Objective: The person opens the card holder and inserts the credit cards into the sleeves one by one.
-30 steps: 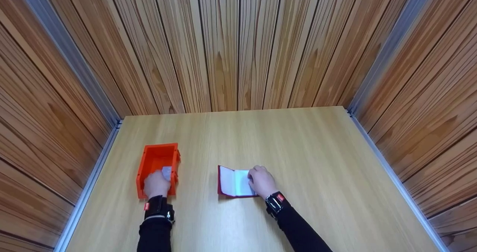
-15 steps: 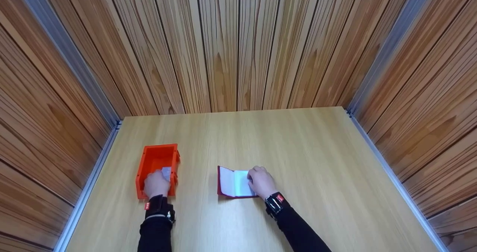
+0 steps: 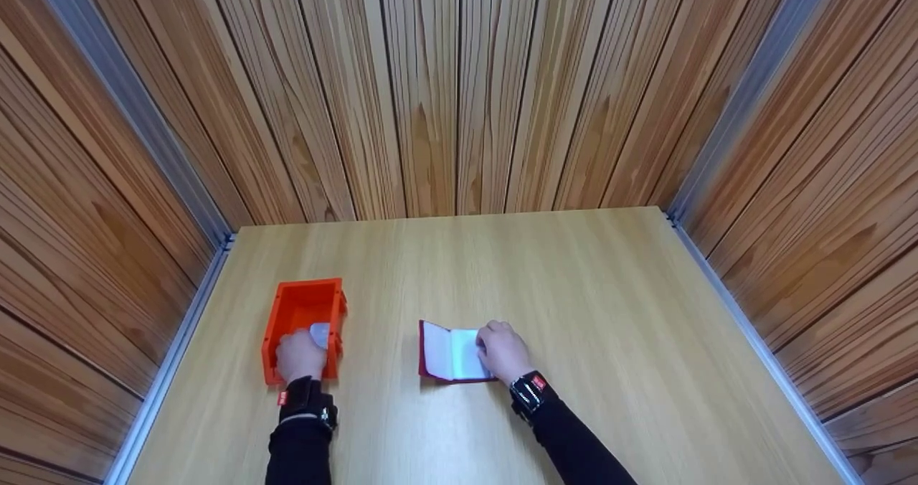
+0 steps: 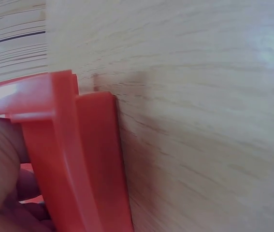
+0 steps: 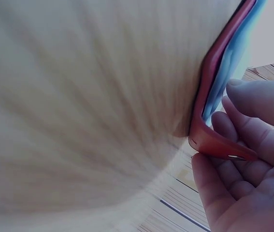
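In the head view, my left hand [image 3: 300, 356] reaches down into the orange bin [image 3: 308, 284] on the left. A small pale card [image 3: 320, 334] shows beside its fingertips, at the bin's right wall, and seems pinched by them. The left wrist view shows curled fingers [image 4: 28, 186] behind the bin wall [image 4: 98, 154]; the card is hidden there. A red card holder [image 3: 437, 352] lies spread at mid-table, pale leaves inside, its left side raised. My right hand [image 3: 504, 350] grips its right edge. Up close, the thumb [image 5: 252, 99] is by the leaves and fingers curl round the red flap [image 5: 219, 144].
The wooden table [image 3: 574, 291] is bounded by a plank wall [image 3: 430, 112] at the back and plank side walls. Metal rails [image 3: 767, 370] run along its left and right edges. The bin stands left of the card holder with a gap between them.
The pale card in the bin has turned slightly by the left fingertips. Both hands, the bin and the card holder stay practically where they were.
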Action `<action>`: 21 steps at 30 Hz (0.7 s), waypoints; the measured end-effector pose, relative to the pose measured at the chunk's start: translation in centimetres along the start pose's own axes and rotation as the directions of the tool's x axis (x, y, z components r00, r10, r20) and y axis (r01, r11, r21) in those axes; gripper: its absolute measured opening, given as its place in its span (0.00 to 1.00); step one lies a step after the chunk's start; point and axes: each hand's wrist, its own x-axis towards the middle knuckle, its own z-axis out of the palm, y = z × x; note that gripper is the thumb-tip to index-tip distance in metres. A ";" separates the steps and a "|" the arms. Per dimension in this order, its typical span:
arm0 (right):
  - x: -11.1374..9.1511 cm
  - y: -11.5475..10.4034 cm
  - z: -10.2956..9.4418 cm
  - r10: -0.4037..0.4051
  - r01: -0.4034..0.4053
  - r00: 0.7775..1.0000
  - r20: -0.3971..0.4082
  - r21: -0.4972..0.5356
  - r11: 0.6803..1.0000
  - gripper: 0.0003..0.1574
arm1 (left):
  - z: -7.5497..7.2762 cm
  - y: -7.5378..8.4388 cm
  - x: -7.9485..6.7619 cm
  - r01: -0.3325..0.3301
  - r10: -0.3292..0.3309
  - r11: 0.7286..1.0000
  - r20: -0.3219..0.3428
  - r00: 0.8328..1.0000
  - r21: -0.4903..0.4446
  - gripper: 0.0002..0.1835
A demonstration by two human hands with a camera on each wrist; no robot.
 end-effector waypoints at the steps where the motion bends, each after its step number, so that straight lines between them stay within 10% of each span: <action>1: 0.0 0.0 0.0 -0.003 0.003 1.000 -0.003 -0.001 1.000 0.10 | 0.0 0.0 0.0 -0.001 0.001 1.000 -0.004 1.000 -0.005 0.09; 21: -0.1 0.0 0.0 -0.028 0.027 0.999 -0.036 -0.026 0.999 0.11 | -1.2 0.1 0.4 0.014 -0.016 0.995 -0.018 1.000 -0.100 0.07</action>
